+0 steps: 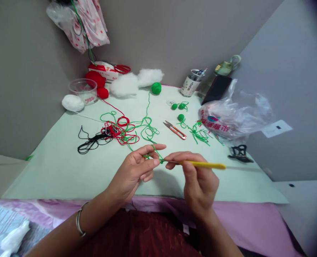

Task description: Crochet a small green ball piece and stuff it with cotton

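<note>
Near the front of the table, my right hand (199,180) grips a crochet hook (208,164) by its yellow handle. The metal tip points left into a small green stitched piece (162,161). Thumb and fingers of my left hand (137,169) pinch that piece, and its index finger is stretched out with green yarn (156,149) running by it. This strand leads back toward loose green loops (149,128) on the table. How many stitches the piece has is too small to tell.
Thread snips (175,130) lie beyond my hands, beside green yarn scraps (199,135) and small green balls. Tangled red yarn (115,132) and black cord (90,142) spread at left. Behind are white stuffing (124,85), a green yarn ball (156,88), a pen holder (190,84) and a plastic bag (228,114).
</note>
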Demonstrator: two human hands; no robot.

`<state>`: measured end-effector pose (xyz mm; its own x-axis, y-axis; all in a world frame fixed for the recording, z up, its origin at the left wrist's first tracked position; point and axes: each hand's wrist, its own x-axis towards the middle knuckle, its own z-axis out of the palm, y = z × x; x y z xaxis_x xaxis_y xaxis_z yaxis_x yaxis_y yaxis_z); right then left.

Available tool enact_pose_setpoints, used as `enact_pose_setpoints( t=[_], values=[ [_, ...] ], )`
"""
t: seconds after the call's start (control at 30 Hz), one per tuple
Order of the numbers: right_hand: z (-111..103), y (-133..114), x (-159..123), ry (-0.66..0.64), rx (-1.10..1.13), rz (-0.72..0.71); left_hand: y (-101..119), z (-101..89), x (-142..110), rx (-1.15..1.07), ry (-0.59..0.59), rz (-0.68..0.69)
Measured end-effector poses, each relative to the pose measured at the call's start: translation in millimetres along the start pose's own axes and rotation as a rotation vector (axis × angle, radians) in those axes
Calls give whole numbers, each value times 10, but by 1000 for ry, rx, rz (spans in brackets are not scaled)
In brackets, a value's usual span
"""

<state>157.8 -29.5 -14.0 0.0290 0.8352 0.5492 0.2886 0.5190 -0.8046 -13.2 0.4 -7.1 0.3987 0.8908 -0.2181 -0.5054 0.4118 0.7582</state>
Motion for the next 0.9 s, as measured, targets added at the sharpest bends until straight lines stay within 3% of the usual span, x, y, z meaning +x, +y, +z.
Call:
enact_pose_setpoints(
  t=[0.1,0.17,0.27,0.4,0.47,0.57,0.63,0.8,0.9],
  values=[
    [18,19,-65,-104,-354,-284,-20,17,5,4,48,30],
    [34,37,-87,-110,-464,-365,-32,2,13,-56,22,-24],
    [43,37,-52,-9,-291,-234,-23,-37,24,-140,-56,-116],
    [56,13,32,65,70,0,-2,-9,15,-104,-26,-69],
    [80,25,31,20,-49,-48,-10,33,5,-77,13,-29],
    [104,68,-10,-5,-359,-279,-32,49,8,-121,10,-51],
    [91,87,-25,17,-368,-325,-32,16,25,-173,-38,-105],
    [25,61,39,150,115,14,11,-47,50,-211,-50,-59],
    [47,38,73,85,227,78,0,-10,32,-145,-86,-48]
  ],
)
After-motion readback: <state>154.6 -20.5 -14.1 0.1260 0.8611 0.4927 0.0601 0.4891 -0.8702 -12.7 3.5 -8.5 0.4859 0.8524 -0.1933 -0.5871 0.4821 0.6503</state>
